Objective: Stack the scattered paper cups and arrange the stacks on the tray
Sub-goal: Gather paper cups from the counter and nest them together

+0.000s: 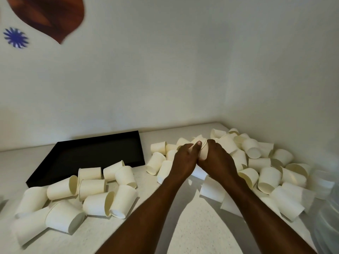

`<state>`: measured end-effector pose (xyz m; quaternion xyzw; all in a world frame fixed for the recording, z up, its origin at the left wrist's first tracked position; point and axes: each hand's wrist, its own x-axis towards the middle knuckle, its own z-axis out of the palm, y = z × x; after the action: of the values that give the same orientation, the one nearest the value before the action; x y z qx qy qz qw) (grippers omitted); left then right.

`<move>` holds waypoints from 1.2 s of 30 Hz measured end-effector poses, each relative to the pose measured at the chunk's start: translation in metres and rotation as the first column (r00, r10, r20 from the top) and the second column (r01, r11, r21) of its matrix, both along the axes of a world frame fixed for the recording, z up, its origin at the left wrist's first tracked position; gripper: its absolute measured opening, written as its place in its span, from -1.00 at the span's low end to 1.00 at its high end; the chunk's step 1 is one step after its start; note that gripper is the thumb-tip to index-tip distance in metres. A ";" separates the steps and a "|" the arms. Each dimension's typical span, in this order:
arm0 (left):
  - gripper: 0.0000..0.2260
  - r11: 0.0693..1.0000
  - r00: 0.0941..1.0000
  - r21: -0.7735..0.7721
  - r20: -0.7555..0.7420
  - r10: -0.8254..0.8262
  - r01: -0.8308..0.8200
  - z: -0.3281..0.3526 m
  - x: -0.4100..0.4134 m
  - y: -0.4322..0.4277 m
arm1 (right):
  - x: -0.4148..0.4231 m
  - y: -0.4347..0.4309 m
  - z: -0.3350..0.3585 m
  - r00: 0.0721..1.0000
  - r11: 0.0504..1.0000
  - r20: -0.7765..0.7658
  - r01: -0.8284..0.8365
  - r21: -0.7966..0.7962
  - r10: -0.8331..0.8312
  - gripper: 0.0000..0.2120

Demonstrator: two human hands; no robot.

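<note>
Cream paper cups lie scattered on a white table in two heaps, one at the left front (95, 195) and a larger one at the right (256, 162). A black tray (88, 158) lies flat at the back left with nothing on it. My left hand (185, 160) and my right hand (218, 160) meet above the right heap, both closed around a paper cup (203, 151) held between them. The left thumb rests on the cup's upper side. How many cups are nested in the grip is hidden by the fingers.
The white table (198, 226) meets pale walls in a corner at the back right. A clear plastic object (328, 208) sits at the right edge. Wall decorations, one brown (51, 13) and one blue (15, 37), hang at the upper left.
</note>
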<state>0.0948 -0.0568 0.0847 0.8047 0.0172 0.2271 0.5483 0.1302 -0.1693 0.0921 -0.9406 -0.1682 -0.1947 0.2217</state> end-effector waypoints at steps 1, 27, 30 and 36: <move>-0.62 0.996 0.997 0.032 0.016 -0.080 0.079 -0.003 -0.003 0.000 | 0.001 -0.001 0.001 1.000 1.000 0.024 0.010 -0.003 -0.010 -0.53; -0.30 0.881 0.873 -0.016 -0.141 0.466 -0.473 -0.013 0.026 0.035 | 0.022 -0.015 -0.016 0.997 0.991 -0.034 0.069 -0.113 -0.074 -0.38; -0.37 0.876 0.906 -0.232 -0.129 0.404 -0.424 0.006 0.027 0.026 | 0.017 -0.007 -0.017 0.998 0.991 -0.046 0.033 -0.129 -0.039 -0.38; -0.64 0.943 0.971 -0.231 -0.083 0.226 -0.239 0.008 0.015 0.002 | 0.009 0.007 -0.010 1.000 0.997 0.010 -0.018 -0.080 0.019 -0.47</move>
<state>0.1101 -0.0546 0.0927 0.7310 0.1545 0.2643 0.6099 0.1391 -0.1627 0.0819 -0.9461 -0.1857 -0.1907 0.1847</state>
